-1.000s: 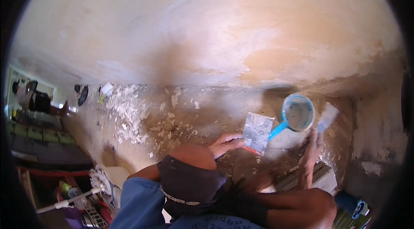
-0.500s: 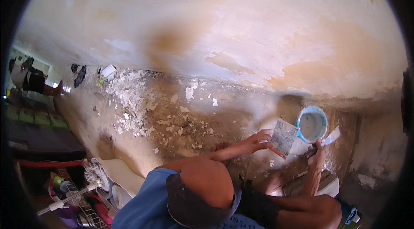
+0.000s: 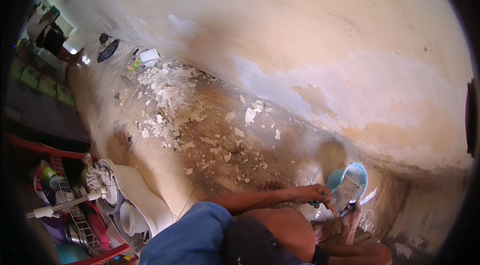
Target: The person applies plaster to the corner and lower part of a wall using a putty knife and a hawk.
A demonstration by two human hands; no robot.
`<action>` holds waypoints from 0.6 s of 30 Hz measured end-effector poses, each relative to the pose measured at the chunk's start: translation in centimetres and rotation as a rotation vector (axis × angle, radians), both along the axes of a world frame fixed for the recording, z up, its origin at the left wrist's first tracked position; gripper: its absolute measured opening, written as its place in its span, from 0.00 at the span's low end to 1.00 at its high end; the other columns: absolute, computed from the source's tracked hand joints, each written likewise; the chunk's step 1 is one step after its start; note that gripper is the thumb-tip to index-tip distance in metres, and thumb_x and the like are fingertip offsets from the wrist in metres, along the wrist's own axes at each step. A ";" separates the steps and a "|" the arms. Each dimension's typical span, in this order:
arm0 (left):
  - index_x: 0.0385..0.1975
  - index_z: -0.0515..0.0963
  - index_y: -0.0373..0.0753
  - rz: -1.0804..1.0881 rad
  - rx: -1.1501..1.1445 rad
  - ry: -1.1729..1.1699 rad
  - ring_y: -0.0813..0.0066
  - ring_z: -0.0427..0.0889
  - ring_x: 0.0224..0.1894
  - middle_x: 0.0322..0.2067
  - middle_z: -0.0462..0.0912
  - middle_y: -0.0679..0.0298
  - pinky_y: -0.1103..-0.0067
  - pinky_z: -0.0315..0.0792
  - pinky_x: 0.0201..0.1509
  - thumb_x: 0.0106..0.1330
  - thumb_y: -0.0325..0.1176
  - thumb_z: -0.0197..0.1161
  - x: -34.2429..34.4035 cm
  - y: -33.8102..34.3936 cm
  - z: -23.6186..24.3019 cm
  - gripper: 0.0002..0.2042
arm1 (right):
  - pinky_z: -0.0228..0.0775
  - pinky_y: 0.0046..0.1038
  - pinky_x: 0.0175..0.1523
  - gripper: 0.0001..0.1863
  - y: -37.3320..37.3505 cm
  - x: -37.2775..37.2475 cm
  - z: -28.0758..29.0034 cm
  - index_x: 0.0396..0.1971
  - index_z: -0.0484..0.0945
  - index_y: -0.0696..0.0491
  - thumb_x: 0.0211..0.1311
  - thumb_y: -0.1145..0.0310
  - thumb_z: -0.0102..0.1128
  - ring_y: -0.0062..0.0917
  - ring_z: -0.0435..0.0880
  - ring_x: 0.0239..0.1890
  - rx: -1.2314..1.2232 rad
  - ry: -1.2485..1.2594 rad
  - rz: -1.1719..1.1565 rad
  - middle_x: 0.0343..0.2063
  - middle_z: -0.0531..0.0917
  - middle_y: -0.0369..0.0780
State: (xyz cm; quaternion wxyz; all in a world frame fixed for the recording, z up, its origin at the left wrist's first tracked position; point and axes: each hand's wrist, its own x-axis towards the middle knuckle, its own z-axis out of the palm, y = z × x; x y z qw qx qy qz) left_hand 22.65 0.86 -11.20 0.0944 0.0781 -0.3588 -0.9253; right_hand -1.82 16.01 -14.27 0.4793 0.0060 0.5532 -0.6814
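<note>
In my left hand (image 3: pixel 318 194) is a flat, grey-smeared rectangular board (image 3: pixel 344 192) with an orange edge, its far end over the mouth of a light blue bucket (image 3: pixel 332 179). My fingers are closed at the board's near edge. My right hand (image 3: pixel 353 211) is at the bucket's near rim, closed on a putty knife with a pale blade (image 3: pixel 370 195) that points up and right. Its handle is hidden in the hand. The bucket appears tilted towards me, and the board hides much of its inside.
A patchy plastered wall (image 3: pixel 320 65) rises along the far side. Paint flakes (image 3: pixel 170 90) litter the floor. White and black items lie by the wall. At lower left are a pale bin (image 3: pixel 137 190), a mop (image 3: pixel 102 185) and a wire rack. Another person (image 3: pixel 50 32) stands far left.
The view has turned, tilting the wall line. My left hand has brought the board from beside the bucket to over its mouth. The bucket now leans more towards me.
</note>
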 end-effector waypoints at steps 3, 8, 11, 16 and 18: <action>0.30 0.76 0.41 -0.026 -0.077 0.032 0.87 0.73 0.28 0.25 0.76 0.71 0.87 0.61 0.23 0.63 0.46 0.62 0.2 -0.3 -0.5 0.14 | 0.66 0.24 0.28 0.16 -2.1 1.7 0.8 0.44 0.73 0.53 0.65 0.58 0.54 0.22 0.73 0.23 0.009 0.041 0.002 0.30 0.78 0.37; 0.28 0.74 0.41 -0.013 -0.145 0.003 0.87 0.69 0.21 0.21 0.75 0.69 0.86 0.60 0.20 0.64 0.46 0.60 -1.6 -0.4 -2.8 0.14 | 0.65 0.27 0.26 0.20 -0.6 0.1 3.2 0.44 0.73 0.55 0.60 0.55 0.48 0.24 0.74 0.24 0.274 0.137 0.046 0.32 0.79 0.39; 0.28 0.73 0.42 -0.094 -0.245 0.030 0.87 0.68 0.19 0.20 0.75 0.69 0.86 0.59 0.20 0.64 0.46 0.59 -2.9 -1.6 -1.7 0.14 | 0.72 0.25 0.30 0.21 5.2 -7.0 1.9 0.43 0.75 0.53 0.58 0.54 0.46 0.24 0.79 0.27 0.396 0.739 0.206 0.29 0.79 0.39; 0.33 0.75 0.40 -0.123 -0.301 0.048 0.86 0.70 0.22 0.23 0.76 0.68 0.84 0.63 0.21 0.64 0.46 0.58 -4.1 -1.6 -2.5 0.14 | 0.66 0.22 0.18 0.15 1.8 -3.2 11.0 0.38 0.75 0.56 0.54 0.63 0.51 0.21 0.75 0.16 0.319 0.900 0.328 0.21 0.76 0.38; 0.34 0.75 0.39 -0.097 -0.316 0.039 0.85 0.71 0.23 0.24 0.77 0.69 0.84 0.64 0.22 0.64 0.46 0.58 -4.2 -2.0 -3.2 0.15 | 0.67 0.23 0.17 0.18 1.3 -4.1 12.1 0.43 0.71 0.60 0.52 0.69 0.55 0.22 0.76 0.16 0.392 0.913 0.332 0.21 0.76 0.40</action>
